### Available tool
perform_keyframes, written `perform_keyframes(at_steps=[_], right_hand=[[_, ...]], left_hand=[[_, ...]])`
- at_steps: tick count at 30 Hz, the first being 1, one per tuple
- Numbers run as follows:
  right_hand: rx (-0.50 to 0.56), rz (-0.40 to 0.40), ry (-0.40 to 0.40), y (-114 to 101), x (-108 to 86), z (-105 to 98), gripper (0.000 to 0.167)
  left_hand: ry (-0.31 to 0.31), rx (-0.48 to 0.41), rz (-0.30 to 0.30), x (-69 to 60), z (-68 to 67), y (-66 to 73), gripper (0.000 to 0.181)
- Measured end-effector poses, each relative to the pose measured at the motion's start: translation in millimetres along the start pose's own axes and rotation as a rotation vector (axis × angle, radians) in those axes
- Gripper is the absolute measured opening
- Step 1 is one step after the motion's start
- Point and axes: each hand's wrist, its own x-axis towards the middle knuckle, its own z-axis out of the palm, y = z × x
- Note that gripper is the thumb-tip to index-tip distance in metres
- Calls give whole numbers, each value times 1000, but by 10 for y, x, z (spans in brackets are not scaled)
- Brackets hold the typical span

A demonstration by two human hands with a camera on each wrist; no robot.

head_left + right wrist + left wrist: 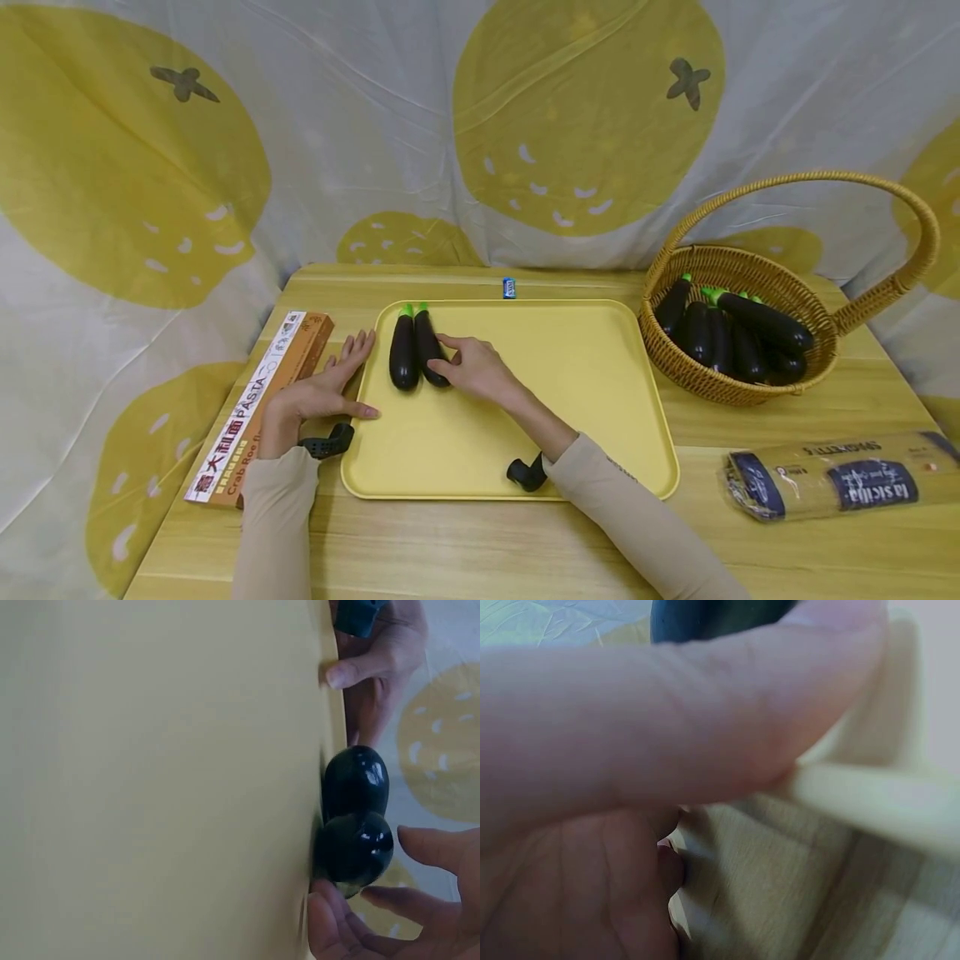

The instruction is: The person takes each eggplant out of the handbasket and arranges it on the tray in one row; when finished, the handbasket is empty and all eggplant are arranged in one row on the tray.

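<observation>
Two dark eggplants with green stems lie side by side at the yellow tray's upper left: a left one and a right one. My right hand is at the right one, fingers bent loosely about its side; the right wrist view shows a small gap between thumb and eggplant. My left hand rests at the tray's left edge with fingers spread, its thumb on the rim. In the left wrist view, that thumb fills much of the picture, touching the tray rim.
A wicker basket with a tall handle holds several eggplants at the right. Below it lies a spaghetti pack. An orange pasta box lies left of the tray, partly behind my left hand. A small blue packet sits behind the tray.
</observation>
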Motion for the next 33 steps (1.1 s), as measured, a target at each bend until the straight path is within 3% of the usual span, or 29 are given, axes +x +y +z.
perform_keyframes(at_steps=[10, 19, 26, 33], right_hand=[[-5, -35, -29, 122, -109, -270, 61], [87, -110, -77, 359, -480, -909, 63], [39, -117, -18, 557, -865, -1406, 65], [-88, -36, 90, 785, -1270, -1895, 63]], left_hand=[[-6, 30, -7, 11, -8, -25, 125], [-12, 25, 2, 0, -8, -21, 125], [-13, 26, -5, -13, -16, -19, 126], [-15, 5, 14, 9, -12, -13, 127]])
